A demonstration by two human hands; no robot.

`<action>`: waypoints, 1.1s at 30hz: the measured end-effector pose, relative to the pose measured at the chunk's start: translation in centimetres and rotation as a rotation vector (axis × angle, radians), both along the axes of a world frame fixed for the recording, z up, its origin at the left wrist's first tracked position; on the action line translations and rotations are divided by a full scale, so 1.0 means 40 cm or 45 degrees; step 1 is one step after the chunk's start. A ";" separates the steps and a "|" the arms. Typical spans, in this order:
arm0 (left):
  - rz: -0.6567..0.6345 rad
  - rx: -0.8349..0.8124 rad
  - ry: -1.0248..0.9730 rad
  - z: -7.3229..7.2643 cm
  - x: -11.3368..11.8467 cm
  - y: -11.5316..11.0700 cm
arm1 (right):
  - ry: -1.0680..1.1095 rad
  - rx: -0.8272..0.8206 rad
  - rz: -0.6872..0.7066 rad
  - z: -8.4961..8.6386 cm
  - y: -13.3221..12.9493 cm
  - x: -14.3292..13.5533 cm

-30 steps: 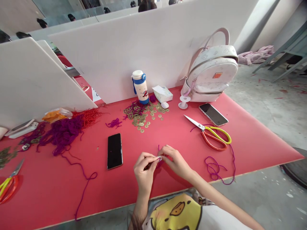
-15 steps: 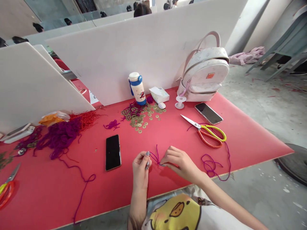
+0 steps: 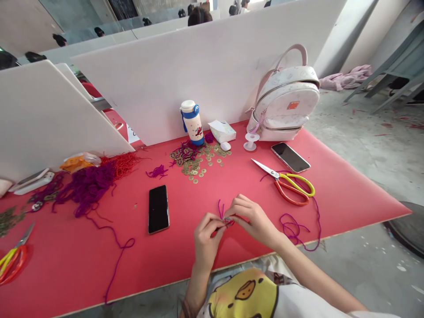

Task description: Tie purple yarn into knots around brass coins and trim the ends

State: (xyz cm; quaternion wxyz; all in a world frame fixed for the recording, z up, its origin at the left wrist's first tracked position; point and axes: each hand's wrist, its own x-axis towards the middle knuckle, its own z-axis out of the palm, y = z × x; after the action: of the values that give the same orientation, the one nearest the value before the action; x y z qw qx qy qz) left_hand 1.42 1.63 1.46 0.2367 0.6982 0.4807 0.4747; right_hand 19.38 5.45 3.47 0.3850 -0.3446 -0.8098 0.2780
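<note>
A short piece of purple cord [image 3: 221,210] stands up between my hands, above the red table [image 3: 185,265] near its front edge. My left hand [image 3: 209,236] pinches the cord from the left, fingers closed. From the right, my right hand [image 3: 250,218] pinches the same cord, its fingertips almost touching those of the left. Small loops of the cord show just under the fingertips; any knot is too small to make out. Scissors [image 3: 291,187] with one yellow and one orange handle lie to the right of my right hand. A black phone [image 3: 158,209] lies left of my left hand.
Loose purple cord [image 3: 294,227] trails at the right edge. Brass coins [image 3: 192,168] lie before a bottle [image 3: 192,123]. A white spool [image 3: 251,142], second phone [image 3: 290,157] and backpack [image 3: 285,106] stand back right. A purple yarn heap [image 3: 88,185] and other scissors [image 3: 15,256] are left.
My left hand has moved right and turned, closing in on my right hand. My right hand has risen slightly. The cord between them is now bunched at the fingertips.
</note>
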 end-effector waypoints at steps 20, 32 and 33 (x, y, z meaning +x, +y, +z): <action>0.342 0.275 -0.029 0.007 -0.002 -0.022 | 0.183 -0.300 0.026 -0.082 -0.016 -0.054; 0.364 0.263 0.097 0.012 -0.007 -0.028 | 0.084 -0.291 0.025 -0.097 -0.019 -0.064; 0.375 0.265 0.093 0.012 -0.009 -0.029 | 0.079 -0.296 0.031 -0.096 -0.020 -0.063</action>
State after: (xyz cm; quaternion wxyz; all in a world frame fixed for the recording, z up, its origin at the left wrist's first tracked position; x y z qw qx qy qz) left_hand 1.05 0.48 1.96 0.0736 0.6577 0.5343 0.5258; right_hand 16.87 4.66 -0.36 0.3640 -0.3683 -0.7638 0.3852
